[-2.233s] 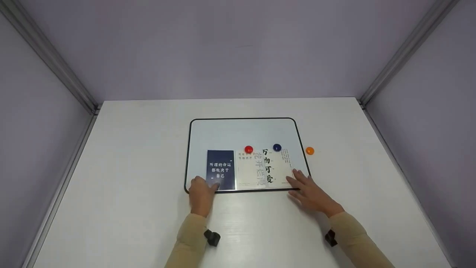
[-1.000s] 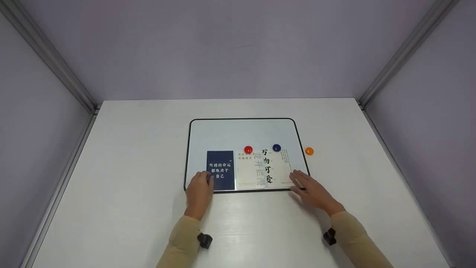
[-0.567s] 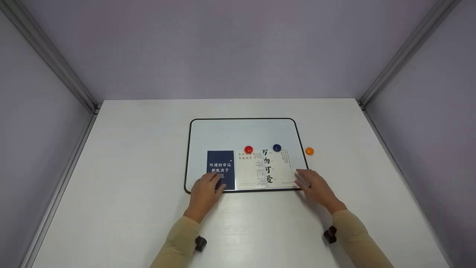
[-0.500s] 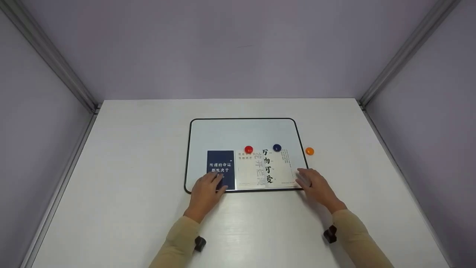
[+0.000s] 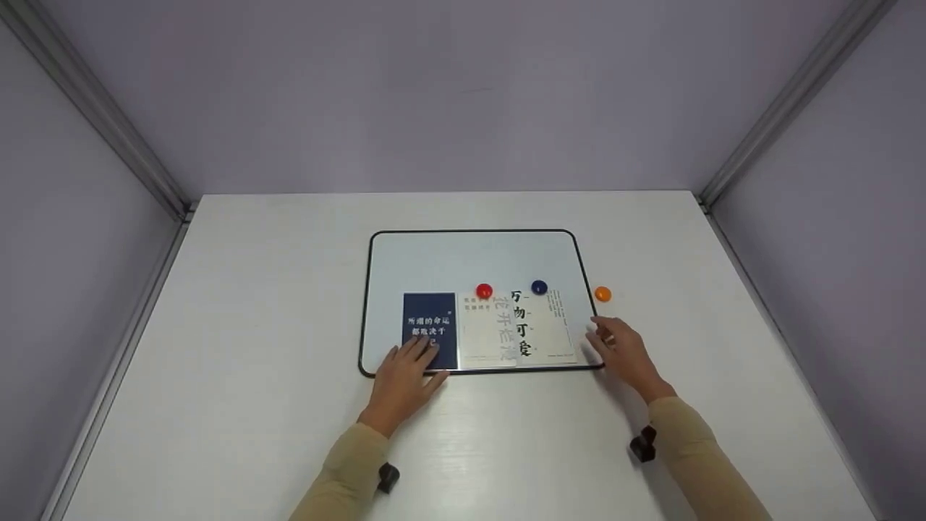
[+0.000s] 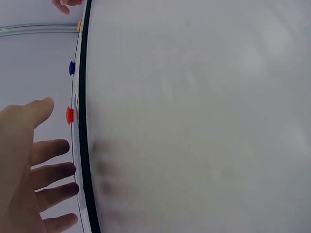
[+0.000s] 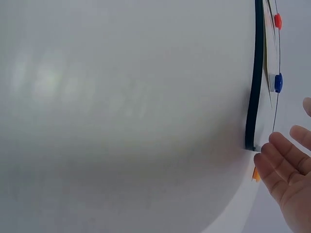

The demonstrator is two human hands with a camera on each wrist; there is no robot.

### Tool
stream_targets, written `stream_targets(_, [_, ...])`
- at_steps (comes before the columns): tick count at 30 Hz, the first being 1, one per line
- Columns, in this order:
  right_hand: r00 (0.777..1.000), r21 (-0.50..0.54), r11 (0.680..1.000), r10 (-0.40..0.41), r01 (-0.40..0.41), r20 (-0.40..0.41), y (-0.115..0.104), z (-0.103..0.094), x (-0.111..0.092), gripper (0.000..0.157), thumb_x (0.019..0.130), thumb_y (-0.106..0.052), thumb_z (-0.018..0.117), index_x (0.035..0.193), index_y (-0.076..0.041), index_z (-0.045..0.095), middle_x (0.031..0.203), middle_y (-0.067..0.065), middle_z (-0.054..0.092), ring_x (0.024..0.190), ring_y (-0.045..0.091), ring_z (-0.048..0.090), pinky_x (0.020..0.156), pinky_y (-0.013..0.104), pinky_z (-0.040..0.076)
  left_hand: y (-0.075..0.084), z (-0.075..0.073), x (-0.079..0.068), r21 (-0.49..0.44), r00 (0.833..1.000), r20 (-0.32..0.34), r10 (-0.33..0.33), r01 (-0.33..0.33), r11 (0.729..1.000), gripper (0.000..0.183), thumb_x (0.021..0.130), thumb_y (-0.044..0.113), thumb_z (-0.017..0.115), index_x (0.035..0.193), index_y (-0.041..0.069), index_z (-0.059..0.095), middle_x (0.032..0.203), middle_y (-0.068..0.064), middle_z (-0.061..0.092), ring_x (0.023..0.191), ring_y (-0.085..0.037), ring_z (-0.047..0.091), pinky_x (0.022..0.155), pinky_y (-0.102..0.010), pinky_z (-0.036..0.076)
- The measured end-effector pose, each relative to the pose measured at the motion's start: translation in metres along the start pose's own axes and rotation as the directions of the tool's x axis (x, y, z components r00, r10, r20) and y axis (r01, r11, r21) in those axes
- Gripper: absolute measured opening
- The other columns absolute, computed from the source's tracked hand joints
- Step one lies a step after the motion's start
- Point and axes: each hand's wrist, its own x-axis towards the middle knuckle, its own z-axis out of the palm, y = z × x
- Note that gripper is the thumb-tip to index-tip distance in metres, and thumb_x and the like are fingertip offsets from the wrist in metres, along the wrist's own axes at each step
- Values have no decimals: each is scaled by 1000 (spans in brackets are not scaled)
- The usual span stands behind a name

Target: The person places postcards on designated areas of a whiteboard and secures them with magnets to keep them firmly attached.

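My left hand (image 5: 399, 383) lies spread over the lower part of a dark blue card (image 5: 434, 307) with white lettering; in the left wrist view its fingers are straight and apart. Beside that card are a cream card (image 5: 481, 336) and another white card (image 5: 553, 336) with black lettering, overlapping at their edges. All lie on a black-rimmed whiteboard (image 5: 434, 257). A red round magnet (image 5: 484, 291) and a blue round magnet (image 5: 539, 287) sit at the tops of the two pale cards. My right hand (image 5: 628, 356), fingers loosely bent and holding nothing visible, is at the board's right edge.
An orange round magnet (image 5: 602, 294) lies on the white table (image 5: 275, 304) just off the board's right edge, beyond my right hand. Grey-violet walls (image 5: 463, 108) enclose the table at the back and both sides.
My left hand has gone from the board's lower left corner onto the blue card, its fingers spreading. My right hand has slid right, off the white card, to the board's edge.
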Motion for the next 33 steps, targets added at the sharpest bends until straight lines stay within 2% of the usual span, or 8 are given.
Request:
stream_targets(8, [998,9,999,51,-51,-29,4,-3,11,38,96,-17,58,128,3,55,99,17,63,92,25,60,82,39,54,-1,4,1,-2,1000,-10,17,-17,1000,54,93,48,57,132,11,59,142,-11,55,134,-30,49,114,-50,39])
stream_targets(18, [992,12,992,123,-123,-3,7,-5,20,41,97,-18,56,133,2,51,100,17,61,89,25,57,76,30,49,-2,6,-1,-13,997,-59,42,-43,999,50,91,44,61,127,9,63,138,-12,58,131,-32,53,112,-52,40])
stream_targets(23, [989,13,989,150,-150,6,11,-6,25,41,98,-19,54,135,0,50,100,16,61,89,24,55,73,26,46,-3,5,-1,-14,997,-56,48,-49,999,50,91,44,61,127,9,63,138,-12,58,131,-32,53,111,-51,41])
stream_targets(33, [981,43,980,196,-195,-13,18,-9,36,41,99,-19,52,135,1,49,96,17,59,84,23,51,70,25,41,-5,6,1,-9,998,-25,49,-50,999,50,91,43,61,128,9,62,139,-13,57,132,-32,51,112,-52,40])
